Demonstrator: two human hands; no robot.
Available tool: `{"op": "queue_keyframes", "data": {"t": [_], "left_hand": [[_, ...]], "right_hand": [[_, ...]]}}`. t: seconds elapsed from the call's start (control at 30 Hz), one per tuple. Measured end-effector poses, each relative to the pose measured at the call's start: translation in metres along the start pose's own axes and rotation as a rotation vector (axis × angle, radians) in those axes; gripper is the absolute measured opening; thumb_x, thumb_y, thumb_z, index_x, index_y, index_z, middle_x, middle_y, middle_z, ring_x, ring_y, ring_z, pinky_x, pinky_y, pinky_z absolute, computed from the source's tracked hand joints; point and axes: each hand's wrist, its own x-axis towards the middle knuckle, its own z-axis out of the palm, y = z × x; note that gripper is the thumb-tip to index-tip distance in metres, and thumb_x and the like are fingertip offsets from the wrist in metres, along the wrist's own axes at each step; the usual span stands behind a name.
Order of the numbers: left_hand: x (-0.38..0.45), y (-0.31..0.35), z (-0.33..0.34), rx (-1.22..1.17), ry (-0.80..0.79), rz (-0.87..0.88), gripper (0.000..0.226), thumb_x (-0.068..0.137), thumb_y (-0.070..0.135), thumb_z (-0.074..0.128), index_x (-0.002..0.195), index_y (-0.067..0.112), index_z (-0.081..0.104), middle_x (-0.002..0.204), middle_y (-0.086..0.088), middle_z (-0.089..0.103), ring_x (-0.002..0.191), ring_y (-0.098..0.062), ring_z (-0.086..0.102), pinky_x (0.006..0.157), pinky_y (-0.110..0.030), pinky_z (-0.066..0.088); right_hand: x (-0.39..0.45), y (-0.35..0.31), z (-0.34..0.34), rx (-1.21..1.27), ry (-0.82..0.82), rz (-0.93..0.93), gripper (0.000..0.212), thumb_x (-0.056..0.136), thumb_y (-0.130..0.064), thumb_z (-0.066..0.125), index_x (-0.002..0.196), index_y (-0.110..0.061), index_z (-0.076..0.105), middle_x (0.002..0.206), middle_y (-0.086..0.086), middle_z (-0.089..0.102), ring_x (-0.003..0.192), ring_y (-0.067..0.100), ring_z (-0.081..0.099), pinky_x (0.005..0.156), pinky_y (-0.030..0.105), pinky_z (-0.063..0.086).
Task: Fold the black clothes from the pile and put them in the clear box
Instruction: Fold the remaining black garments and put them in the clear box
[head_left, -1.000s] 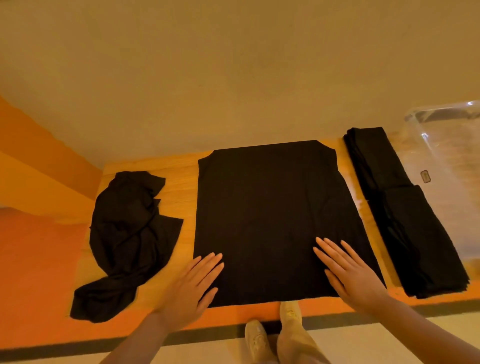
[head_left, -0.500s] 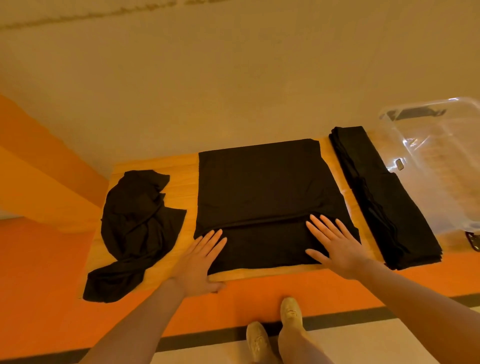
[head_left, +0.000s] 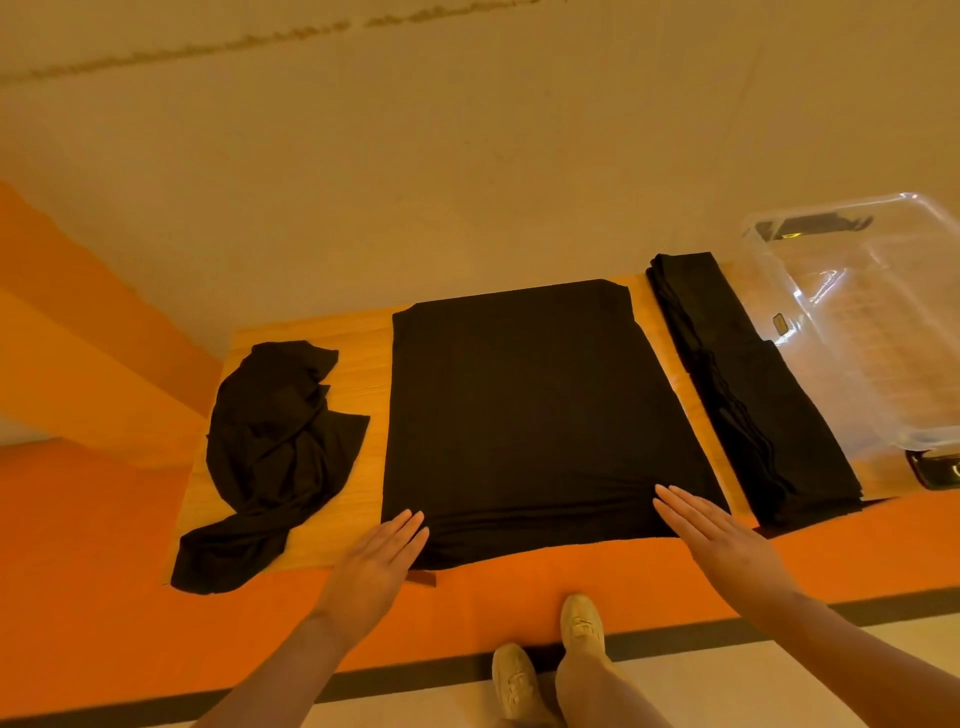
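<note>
A black garment (head_left: 524, 405) lies spread flat in the middle of the wooden table (head_left: 358, 338). My left hand (head_left: 382, 558) rests flat with straight fingers at its near left corner. My right hand (head_left: 711, 535) lies flat with straight fingers on its near right corner, where the cloth shows small wrinkles. A crumpled pile of black clothes (head_left: 270, 452) sits at the left. A stack of folded black clothes (head_left: 748, 395) lies at the right, beside the clear box (head_left: 862, 322), which holds no clothes.
The table stands against a beige wall (head_left: 467, 156). Its near edge is orange (head_left: 519, 582). Below it I see my two feet in pale shoes (head_left: 545, 660) on the floor. A dark latch (head_left: 935, 467) shows at the box's near end.
Both hands slid toward me along the garment to its near corners, and the crease across its lower part has been smoothed out. The view shifted slightly.
</note>
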Motion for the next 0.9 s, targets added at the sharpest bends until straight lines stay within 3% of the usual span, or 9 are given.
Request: {"op": "queue_keyframes", "data": {"t": [0.1,0.17,0.23,0.3,0.4,0.5,0.6,0.73,0.9], "left_hand": [[0.001,0.001,-0.012,-0.133,0.091,-0.078,0.064,0.054,0.008,0.092,0.113,0.018,0.07,0.119,0.0,0.067,0.11,-0.012,0.064,0.089,-0.025,0.05],[0.0,0.005,-0.028,-0.365,0.118,-0.185,0.048,0.077,0.004,0.077,0.121,0.018,0.064,0.116,0.001,0.068,0.104,-0.001,0.064,0.086,-0.015,0.05],[0.003,0.008,-0.043,-0.568,0.081,-0.387,0.033,0.094,0.007,0.056,0.124,0.02,0.058,0.089,0.003,0.07,0.069,0.01,0.061,0.057,-0.008,0.046],[0.007,0.007,-0.049,-0.715,0.082,-0.508,0.026,0.098,0.01,0.049,0.121,0.02,0.058,0.074,0.002,0.065,0.047,-0.002,0.053,0.041,-0.016,0.035],[0.011,0.003,-0.059,-0.744,0.135,-0.521,0.024,0.098,0.011,0.05,0.116,0.024,0.06,0.085,0.002,0.067,0.055,-0.01,0.058,0.046,-0.029,0.046],[0.014,0.003,-0.067,-0.771,0.182,-0.574,0.024,0.097,0.008,0.051,0.115,0.02,0.062,0.084,0.006,0.064,0.051,-0.007,0.053,0.045,-0.017,0.042],[0.016,-0.001,-0.072,-0.805,0.24,-0.629,0.022,0.096,0.007,0.053,0.111,0.015,0.066,0.063,0.006,0.055,0.043,0.0,0.047,0.042,-0.013,0.035],[0.021,-0.01,-0.082,-0.849,0.303,-0.669,0.022,0.095,0.006,0.054,0.113,0.011,0.066,0.062,0.001,0.057,0.044,0.001,0.05,0.043,-0.01,0.036],[0.017,-0.021,-0.086,-0.817,0.318,-0.62,0.022,0.095,0.008,0.055,0.111,0.017,0.067,0.06,-0.006,0.06,0.04,-0.004,0.043,0.04,-0.013,0.03]], "right_hand": [[0.004,0.003,-0.01,0.007,0.049,0.021,0.076,0.044,0.005,0.089,0.115,-0.011,0.068,0.124,0.008,0.064,0.114,0.025,0.062,0.079,0.033,0.057],[0.004,0.007,-0.013,-0.01,0.1,-0.02,0.041,0.067,-0.007,0.081,0.107,-0.012,0.073,0.116,0.006,0.069,0.107,0.025,0.066,0.075,0.034,0.057],[0.003,0.011,-0.018,0.0,0.127,-0.031,0.025,0.077,-0.015,0.071,0.102,-0.014,0.074,0.111,0.004,0.071,0.103,0.023,0.068,0.073,0.031,0.057],[0.003,0.013,-0.023,0.105,0.123,0.026,0.033,0.066,-0.008,0.085,0.097,-0.014,0.074,0.103,0.002,0.072,0.096,0.021,0.07,0.067,0.026,0.057],[0.006,0.009,-0.032,0.384,0.12,0.2,0.028,0.073,0.002,0.077,0.097,-0.012,0.071,0.093,-0.003,0.068,0.084,0.016,0.069,0.067,0.017,0.052],[0.017,0.007,-0.048,0.62,0.138,0.35,0.022,0.089,0.001,0.06,0.102,-0.015,0.063,0.088,-0.011,0.059,0.07,0.001,0.059,0.061,0.006,0.044],[0.029,0.005,-0.063,0.723,0.186,0.339,0.023,0.095,-0.002,0.049,0.108,-0.021,0.054,0.089,-0.007,0.056,0.072,0.007,0.058,0.065,0.01,0.046],[0.043,0.009,-0.072,0.664,0.185,0.253,0.024,0.096,-0.006,0.048,0.115,-0.019,0.053,0.094,-0.007,0.054,0.084,0.008,0.057,0.072,0.018,0.048],[0.04,0.027,-0.074,0.337,-0.048,0.123,0.019,0.088,-0.01,0.066,0.106,-0.015,0.067,0.102,-0.009,0.055,0.077,0.006,0.056,0.063,0.01,0.04]]}}
